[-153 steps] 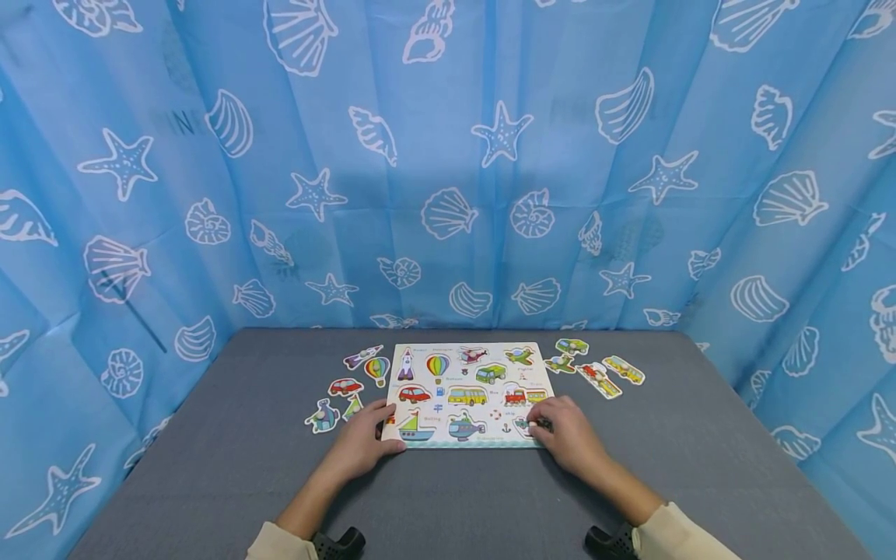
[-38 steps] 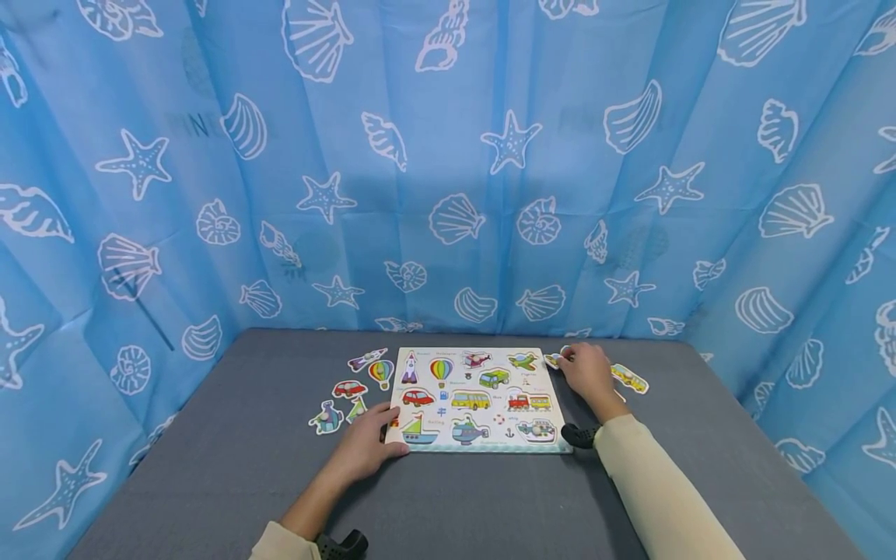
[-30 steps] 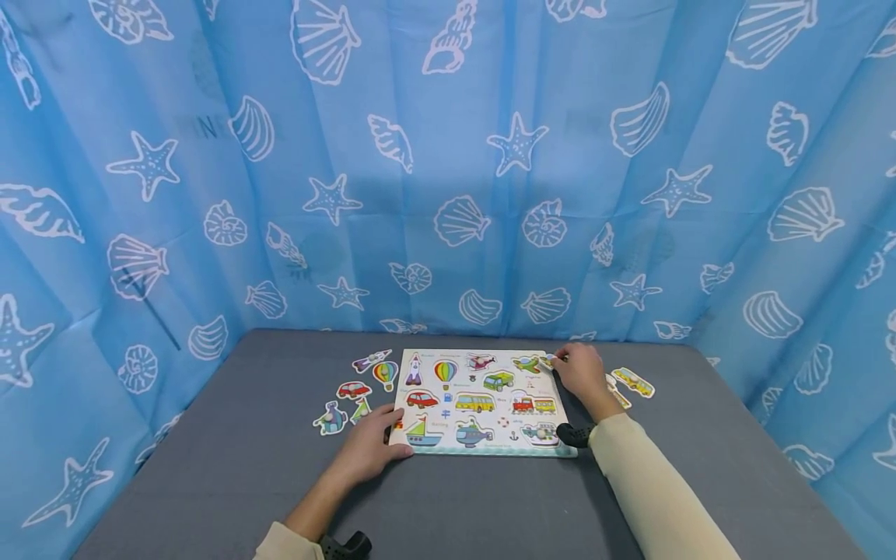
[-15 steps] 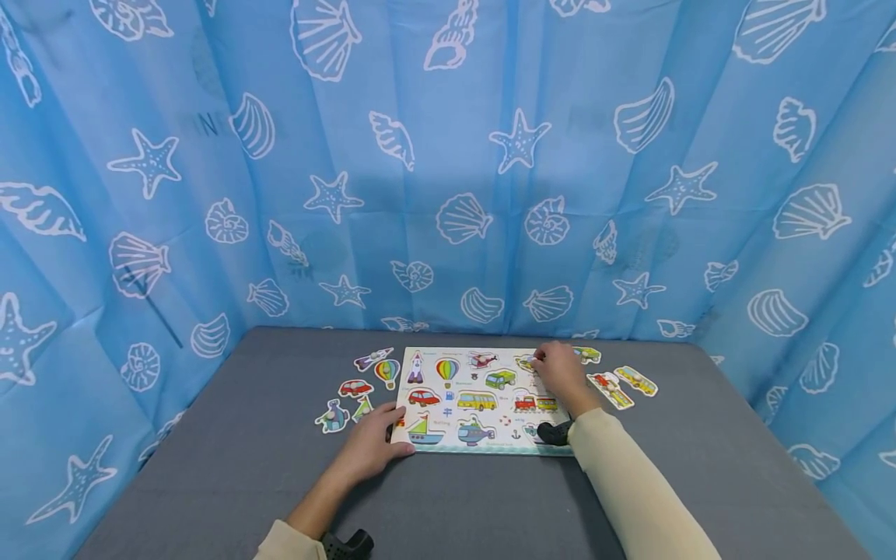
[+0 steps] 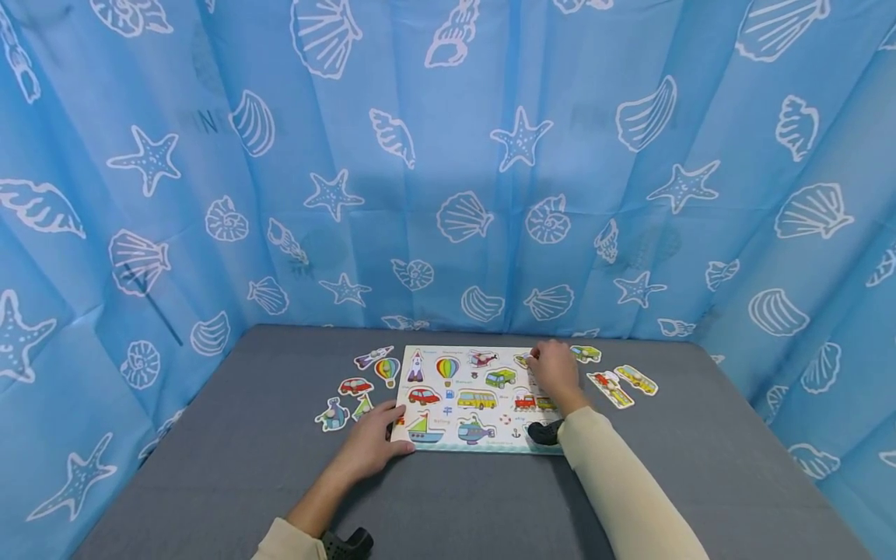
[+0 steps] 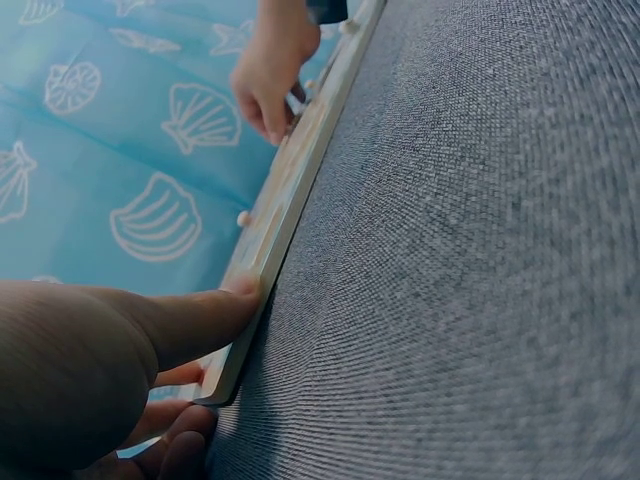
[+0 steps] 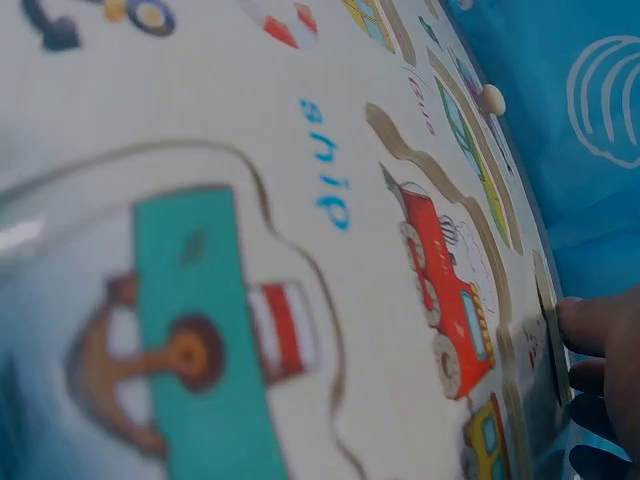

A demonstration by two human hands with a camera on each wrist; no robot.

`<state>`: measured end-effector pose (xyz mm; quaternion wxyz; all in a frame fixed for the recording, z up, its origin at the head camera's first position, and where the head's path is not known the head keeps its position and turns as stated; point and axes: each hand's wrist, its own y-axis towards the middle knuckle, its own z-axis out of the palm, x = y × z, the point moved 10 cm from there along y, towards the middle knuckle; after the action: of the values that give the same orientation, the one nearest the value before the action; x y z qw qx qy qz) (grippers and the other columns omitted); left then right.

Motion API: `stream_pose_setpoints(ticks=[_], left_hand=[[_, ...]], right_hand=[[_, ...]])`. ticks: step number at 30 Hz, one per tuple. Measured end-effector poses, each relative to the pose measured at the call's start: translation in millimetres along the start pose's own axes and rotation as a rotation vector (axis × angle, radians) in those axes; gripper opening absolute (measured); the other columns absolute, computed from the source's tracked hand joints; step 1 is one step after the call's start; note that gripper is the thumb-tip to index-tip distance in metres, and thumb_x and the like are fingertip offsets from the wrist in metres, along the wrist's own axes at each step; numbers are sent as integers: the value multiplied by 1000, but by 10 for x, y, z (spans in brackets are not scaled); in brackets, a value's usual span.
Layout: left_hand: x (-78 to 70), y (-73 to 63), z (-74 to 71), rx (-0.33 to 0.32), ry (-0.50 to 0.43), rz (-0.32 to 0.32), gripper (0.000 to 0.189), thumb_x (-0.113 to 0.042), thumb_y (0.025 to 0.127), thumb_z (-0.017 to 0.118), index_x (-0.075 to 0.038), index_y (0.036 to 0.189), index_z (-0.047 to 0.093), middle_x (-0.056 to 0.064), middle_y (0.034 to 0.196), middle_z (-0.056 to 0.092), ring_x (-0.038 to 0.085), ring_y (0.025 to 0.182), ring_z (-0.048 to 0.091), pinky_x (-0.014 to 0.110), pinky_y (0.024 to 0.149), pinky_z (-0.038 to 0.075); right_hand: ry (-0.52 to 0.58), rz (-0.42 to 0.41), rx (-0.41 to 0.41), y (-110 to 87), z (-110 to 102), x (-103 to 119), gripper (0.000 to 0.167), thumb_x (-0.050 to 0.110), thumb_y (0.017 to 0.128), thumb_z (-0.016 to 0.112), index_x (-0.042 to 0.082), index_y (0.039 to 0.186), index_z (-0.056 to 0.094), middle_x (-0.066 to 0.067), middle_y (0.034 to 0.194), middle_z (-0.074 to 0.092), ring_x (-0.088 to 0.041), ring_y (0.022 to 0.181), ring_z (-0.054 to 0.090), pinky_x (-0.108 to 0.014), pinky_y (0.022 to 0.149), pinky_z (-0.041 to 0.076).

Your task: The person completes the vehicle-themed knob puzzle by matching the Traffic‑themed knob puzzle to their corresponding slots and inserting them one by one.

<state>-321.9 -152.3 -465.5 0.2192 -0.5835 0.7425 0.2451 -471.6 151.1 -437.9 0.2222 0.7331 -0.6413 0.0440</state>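
Note:
My left hand (image 5: pixel 374 442) grips the lower left corner of a white vehicle puzzle board (image 5: pixel 455 446). In the left wrist view its thumb (image 6: pixel 205 318) presses on top and fingers curl beneath the edge. My right hand (image 5: pixel 558 369) is at the board's upper right, pinching a green airplane puzzle piece (image 5: pixel 521 360) over the airplane's place; the hand hides most of it. In the right wrist view, the fingers (image 7: pixel 595 325) are at the far edge, beyond the train recess (image 7: pixel 445 290). A ship piece (image 7: pixel 210 330) with a knob sits in front.
Left of the board lie a rocket piece (image 5: pixel 373 357), balloon piece (image 5: pixel 386 372), red car piece (image 5: pixel 355 386), sailboat piece (image 5: pixel 362 407) and submarine piece (image 5: pixel 333 415). On the right are a green truck piece (image 5: pixel 586 354), train piece (image 5: pixel 611 389) and bus piece (image 5: pixel 636 379). A shell-print curtain (image 5: pixel 448 171) hangs behind.
My right hand left the ship piece at the lower right, took the airplane piece from the table beside the board and carried it left over the airplane's place. The left hand kept its grip.

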Motion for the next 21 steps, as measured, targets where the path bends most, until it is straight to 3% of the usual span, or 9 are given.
stream_pose_setpoints(ticks=[9, 13, 21], left_hand=[[24, 10, 29, 6, -6, -9, 66, -25, 81, 80, -1, 136, 55, 19, 138, 49, 38, 126, 46, 55, 101, 36], [28, 17, 32, 9, -5, -13, 67, -26, 81, 81, -1, 136, 55, 19, 139, 49, 38, 126, 45, 55, 101, 36], [20, 9, 11, 7, 5, -20, 67, -27, 80, 81, -1, 136, 55, 19, 139, 49, 38, 126, 45, 55, 101, 35]], right_hand=[[-15, 43, -5, 0, 43, -26, 13, 17, 91, 68, 5, 85, 66, -11, 86, 58, -31, 84, 51, -46, 74, 41], [0, 29, 9, -3, 48, -17, 14, 17, 90, 68, 3, 94, 69, -13, 93, 61, -33, 89, 52, -48, 78, 42], [73, 29, 119, 20, 120, -71, 29, 20, 90, 70, 4, 114, 68, -16, 109, 61, -37, 107, 51, -53, 87, 43]])
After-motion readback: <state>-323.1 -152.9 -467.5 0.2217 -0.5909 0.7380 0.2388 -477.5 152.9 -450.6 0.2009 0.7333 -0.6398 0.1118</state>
